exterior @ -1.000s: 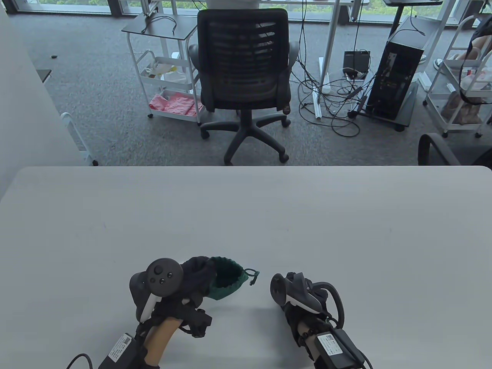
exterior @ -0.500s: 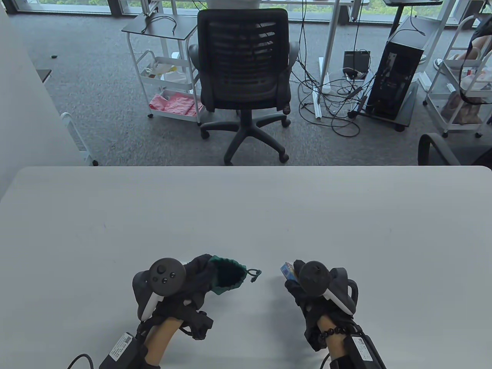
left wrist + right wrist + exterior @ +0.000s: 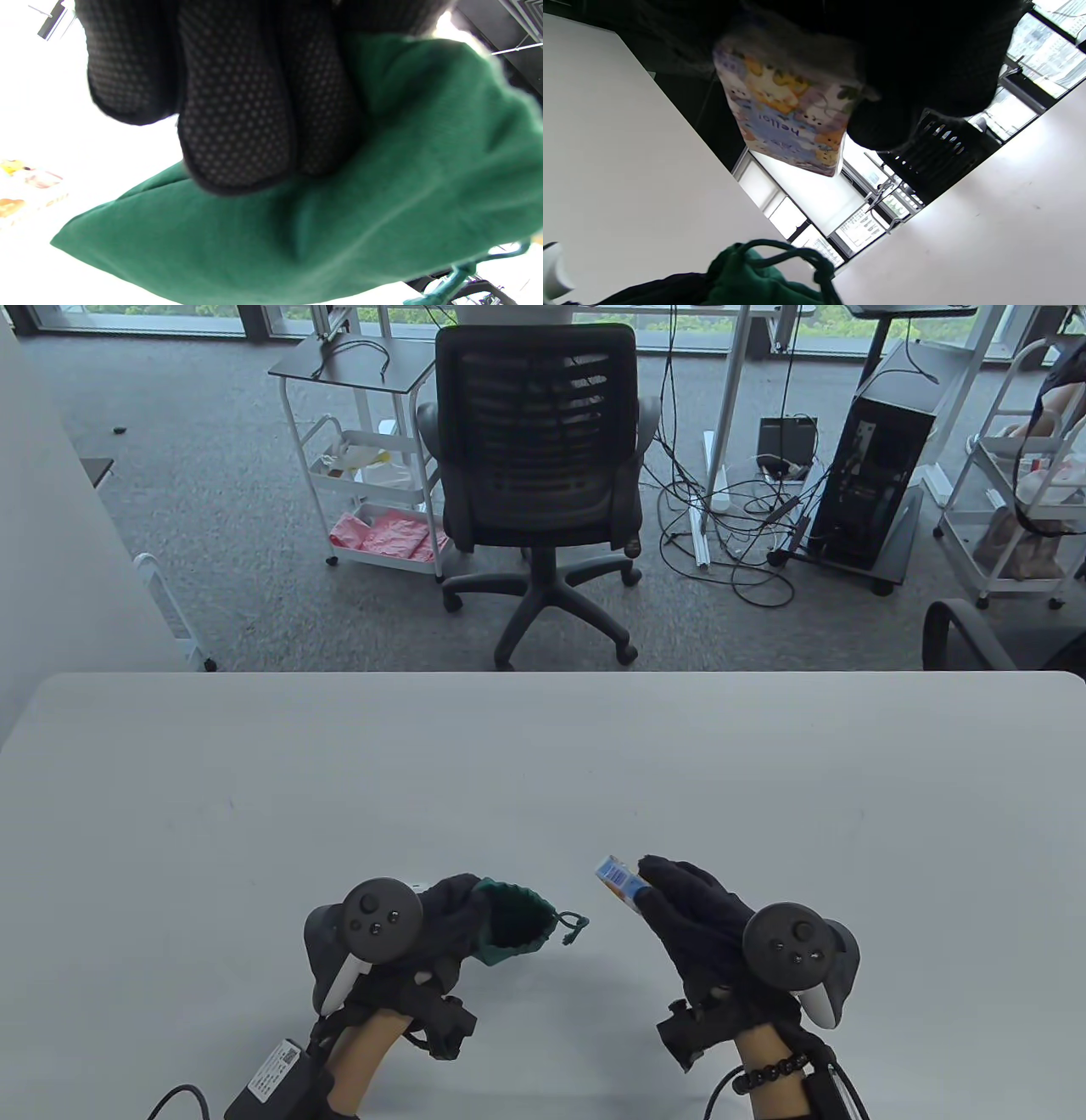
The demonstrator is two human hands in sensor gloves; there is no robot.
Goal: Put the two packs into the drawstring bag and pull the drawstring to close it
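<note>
My left hand (image 3: 441, 912) grips the green drawstring bag (image 3: 509, 920) by its rim, mouth open twd the right, just above the table (image 3: 543, 763). Right hand (image 3: 700, 920) pinches a pack (image 3: 618, 882) near the mouth, not in yet. I'd tilt the pack narrow-end first, keep the rim spread, and avoid snagging the drawstring (image 3: 570, 923). 2nd pack: can't see it.

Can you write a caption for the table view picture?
Left hand holds the green bag open; right hand brings a pack.
</note>
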